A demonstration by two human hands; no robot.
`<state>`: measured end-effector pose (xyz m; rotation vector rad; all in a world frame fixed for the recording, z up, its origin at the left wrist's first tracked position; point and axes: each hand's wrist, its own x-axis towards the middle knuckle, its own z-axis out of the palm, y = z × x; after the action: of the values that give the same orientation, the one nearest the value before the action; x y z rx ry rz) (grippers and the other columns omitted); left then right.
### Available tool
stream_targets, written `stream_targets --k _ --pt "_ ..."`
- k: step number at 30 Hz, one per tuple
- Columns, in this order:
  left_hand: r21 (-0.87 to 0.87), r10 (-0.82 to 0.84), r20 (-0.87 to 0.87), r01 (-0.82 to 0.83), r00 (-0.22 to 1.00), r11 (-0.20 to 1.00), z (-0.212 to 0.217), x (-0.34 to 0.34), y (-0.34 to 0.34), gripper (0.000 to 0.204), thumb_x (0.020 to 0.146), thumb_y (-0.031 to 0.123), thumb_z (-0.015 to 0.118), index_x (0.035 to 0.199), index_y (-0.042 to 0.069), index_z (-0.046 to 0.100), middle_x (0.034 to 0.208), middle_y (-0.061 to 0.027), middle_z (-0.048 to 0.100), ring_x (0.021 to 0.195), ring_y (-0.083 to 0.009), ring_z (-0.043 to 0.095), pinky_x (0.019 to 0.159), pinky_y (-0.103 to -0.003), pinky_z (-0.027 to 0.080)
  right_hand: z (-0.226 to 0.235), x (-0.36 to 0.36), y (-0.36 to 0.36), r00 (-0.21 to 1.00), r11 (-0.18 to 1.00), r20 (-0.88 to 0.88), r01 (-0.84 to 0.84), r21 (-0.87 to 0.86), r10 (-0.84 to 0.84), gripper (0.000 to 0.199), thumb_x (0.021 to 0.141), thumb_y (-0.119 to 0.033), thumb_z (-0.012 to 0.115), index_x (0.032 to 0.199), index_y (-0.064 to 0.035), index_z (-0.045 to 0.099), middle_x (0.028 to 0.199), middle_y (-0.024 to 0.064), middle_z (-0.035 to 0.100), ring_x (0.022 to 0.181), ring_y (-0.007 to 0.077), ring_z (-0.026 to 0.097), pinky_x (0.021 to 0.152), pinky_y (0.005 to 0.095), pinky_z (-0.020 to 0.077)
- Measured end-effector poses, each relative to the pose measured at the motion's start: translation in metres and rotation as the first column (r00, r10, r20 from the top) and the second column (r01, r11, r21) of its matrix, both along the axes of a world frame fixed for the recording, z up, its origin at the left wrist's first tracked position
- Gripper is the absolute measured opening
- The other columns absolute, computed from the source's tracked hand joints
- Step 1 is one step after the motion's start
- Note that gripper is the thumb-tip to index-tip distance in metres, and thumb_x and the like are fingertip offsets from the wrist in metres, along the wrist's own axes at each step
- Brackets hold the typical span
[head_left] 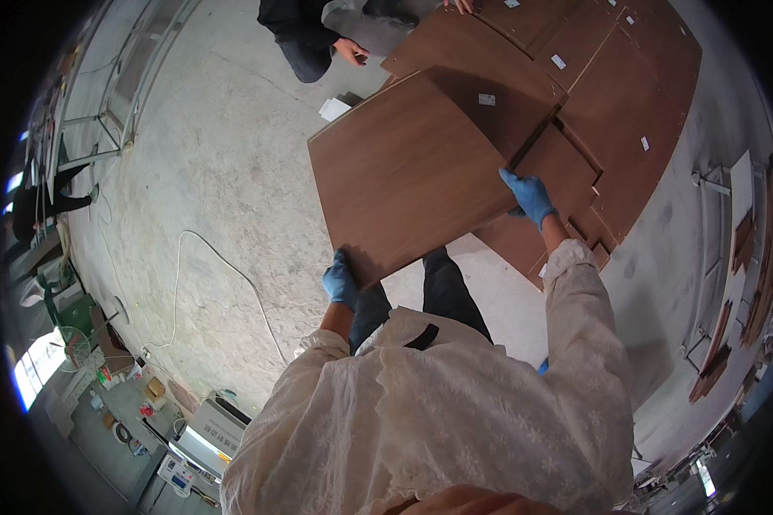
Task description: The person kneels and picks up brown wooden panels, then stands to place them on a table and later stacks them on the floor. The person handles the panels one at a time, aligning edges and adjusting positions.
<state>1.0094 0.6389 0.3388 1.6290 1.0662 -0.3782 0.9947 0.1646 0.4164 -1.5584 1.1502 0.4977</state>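
Left hand: my left hand, in a blue glove, is clamped on the near lower corner of the brown panel, fingers curled under its edge.
Right hand: my right hand, also gloved in blue, grips the same panel at its far right corner, thumb on top.
Hands together or apart: well apart, one at each end of the panel's near edge, both closed on it.
Panel: I see it lifted and tilted in front of me, between my two hands, clear of the concrete floor, with its far part over the stack.
Stack: beyond my right hand lies a spread of similar brown boards, flat on the floor and overlapping, some bearing small white labels.
Other person: past the panel's far edge someone in dark clothes crouches, a bare hand near the boards.
Cable: a white cable trails across the floor to the left of my left hand.
Progress: I judge the panel is picked up and in carry; it is not yet set down anywhere, and many boards remain on the floor.
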Motion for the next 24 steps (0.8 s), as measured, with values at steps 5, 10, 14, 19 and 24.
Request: stream_targets --k 5,10,14,19,24 --pt "-0.031 0.014 0.049 -0.012 0.999 0.999 -0.012 0.02 -0.038 0.056 0.097 0.048 0.075 0.093 -0.007 0.074 0.093 -0.0118 0.074 0.079 -0.0195 0.065 0.073 -0.038 0.056 -0.012 0.03 -0.034 1.0 0.999 -0.001 -0.026 -0.024 0.026 0.057 0.093 -0.061 0.07 0.101 -0.0045 0.077 0.085 0.0041 0.071 0.059 0.0178 0.067 0.05 0.0313 0.0543" --pt "0.045 -0.004 0.043 0.003 0.999 0.999 -0.029 0.043 -0.067 0.057 0.096 0.049 0.076 0.095 -0.009 0.073 0.095 -0.0131 0.075 0.08 -0.0203 0.066 0.075 -0.038 0.056 -0.031 0.062 -0.066 0.995 0.995 -0.015 -0.103 -0.017 0.103 0.065 0.093 -0.062 0.068 0.119 -0.0033 0.072 0.103 0.0041 0.069 0.074 0.0171 0.068 0.053 0.0307 0.0587" --pt "0.061 -0.001 0.035 -0.001 0.999 0.998 -0.044 0.063 -0.077 0.059 0.095 0.049 0.077 0.097 -0.01 0.073 0.098 -0.0131 0.075 0.082 -0.0218 0.067 0.076 -0.039 0.058 -0.046 0.086 -0.079 0.991 0.991 -0.014 -0.13 0.012 0.13 0.065 0.094 -0.061 0.067 0.124 -0.0041 0.072 0.111 0.0051 0.071 0.079 0.0172 0.07 0.057 0.0302 0.0617" --pt "-0.056 0.066 0.049 -0.063 0.997 0.996 -0.059 0.078 -0.082 0.061 0.094 0.048 0.078 0.109 -0.011 0.072 0.107 -0.0141 0.075 0.089 -0.0241 0.069 0.082 -0.041 0.06 -0.05 0.111 -0.085 0.991 0.991 0.025 -0.134 -0.027 0.134 0.067 0.095 -0.063 0.064 0.129 -0.0061 0.072 0.119 0.0062 0.072 0.082 0.017 0.072 0.06 0.03 0.0633" --pt "-0.197 0.15 -0.004 -0.148 0.989 0.969 -0.069 0.087 -0.085 0.065 0.096 0.048 0.077 0.124 -0.01 0.067 0.12 -0.0144 0.072 0.099 -0.0263 0.07 0.09 -0.042 0.06 -0.049 0.135 -0.091 0.986 0.987 -0.04 -0.163 -0.018 0.162 0.064 0.093 -0.063 0.068 0.124 -0.0076 0.073 0.108 0.003 0.073 0.077 0.0137 0.07 0.059 0.0288 0.0618"
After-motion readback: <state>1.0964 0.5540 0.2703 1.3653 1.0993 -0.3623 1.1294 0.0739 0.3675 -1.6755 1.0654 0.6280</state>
